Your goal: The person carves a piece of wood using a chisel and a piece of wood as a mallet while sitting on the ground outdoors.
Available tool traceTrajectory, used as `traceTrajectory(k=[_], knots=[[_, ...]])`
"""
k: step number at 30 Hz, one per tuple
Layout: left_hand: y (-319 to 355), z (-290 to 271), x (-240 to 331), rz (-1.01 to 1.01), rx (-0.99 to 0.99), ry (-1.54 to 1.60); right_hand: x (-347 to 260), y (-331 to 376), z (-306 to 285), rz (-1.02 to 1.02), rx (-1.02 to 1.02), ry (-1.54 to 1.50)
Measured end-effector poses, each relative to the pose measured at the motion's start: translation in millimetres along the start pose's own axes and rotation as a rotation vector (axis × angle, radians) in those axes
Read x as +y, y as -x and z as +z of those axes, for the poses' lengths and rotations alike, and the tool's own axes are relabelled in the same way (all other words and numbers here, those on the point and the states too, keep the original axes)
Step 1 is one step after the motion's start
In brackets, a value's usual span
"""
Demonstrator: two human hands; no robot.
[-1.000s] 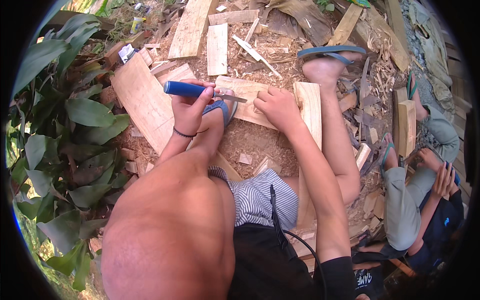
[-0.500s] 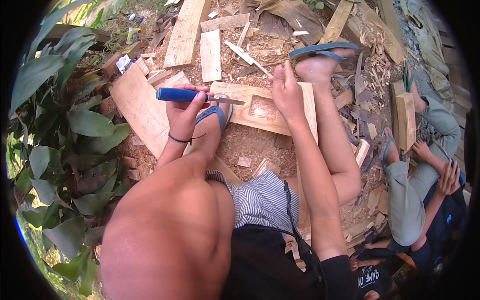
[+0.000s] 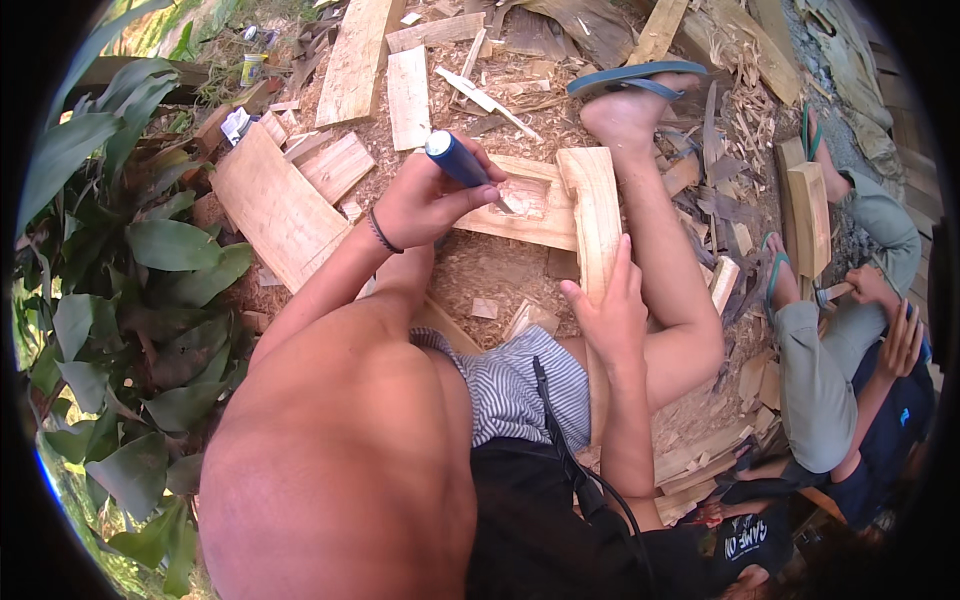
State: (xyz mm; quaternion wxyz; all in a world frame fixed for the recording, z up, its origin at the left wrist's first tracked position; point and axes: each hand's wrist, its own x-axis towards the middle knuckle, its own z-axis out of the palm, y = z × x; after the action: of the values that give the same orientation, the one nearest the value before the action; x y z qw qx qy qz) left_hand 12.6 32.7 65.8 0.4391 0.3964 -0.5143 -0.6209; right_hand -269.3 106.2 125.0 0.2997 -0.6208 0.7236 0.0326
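My left hand (image 3: pixel 440 198) is closed around the blue handle of a chisel (image 3: pixel 455 158). The handle slants up to the left, and the blade tip meets the lower left part of a rectangular recess (image 3: pixel 528 195) cut into a pale wooden board (image 3: pixel 545 232). My right hand (image 3: pixel 612 315) grips a long, club-shaped piece of wood (image 3: pixel 592 195). Its thicker end lies over the right end of the board, and its lower part runs under my hand toward my thigh.
My sandalled right foot (image 3: pixel 625 110) rests beyond the board. Planks (image 3: pixel 275 205), offcuts and shavings cover the ground. Large-leaved plants (image 3: pixel 175 245) stand at left. At right, another person (image 3: pixel 815 400) sits with a wood block (image 3: pixel 808 220) near their feet.
My left hand has tipped the chisel from level to steep, bringing its tip into the recess. My right hand has come down from a raised position onto the club-shaped wood, which has shifted slightly left.
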Motion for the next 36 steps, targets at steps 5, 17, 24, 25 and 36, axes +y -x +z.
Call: traceTrajectory(k=[5,17,24,25,36], knots=[[2,-1,5,0.051,-0.009,-0.197,-5,-1,3,-0.049,-0.08,0.086],[8,3,2,0.039,0.009,-0.08,2,-1,12,-0.099,-0.028,0.073],[10,4,3,0.043,-0.008,-0.059,0,-2,9,-0.073,-0.066,0.055],[10,3,3,0.051,-0.012,-0.068,-1,-2,9,-0.07,-0.072,0.05],[8,3,11,0.07,-0.045,-0.131,-5,0,5,-0.07,-0.074,0.043]])
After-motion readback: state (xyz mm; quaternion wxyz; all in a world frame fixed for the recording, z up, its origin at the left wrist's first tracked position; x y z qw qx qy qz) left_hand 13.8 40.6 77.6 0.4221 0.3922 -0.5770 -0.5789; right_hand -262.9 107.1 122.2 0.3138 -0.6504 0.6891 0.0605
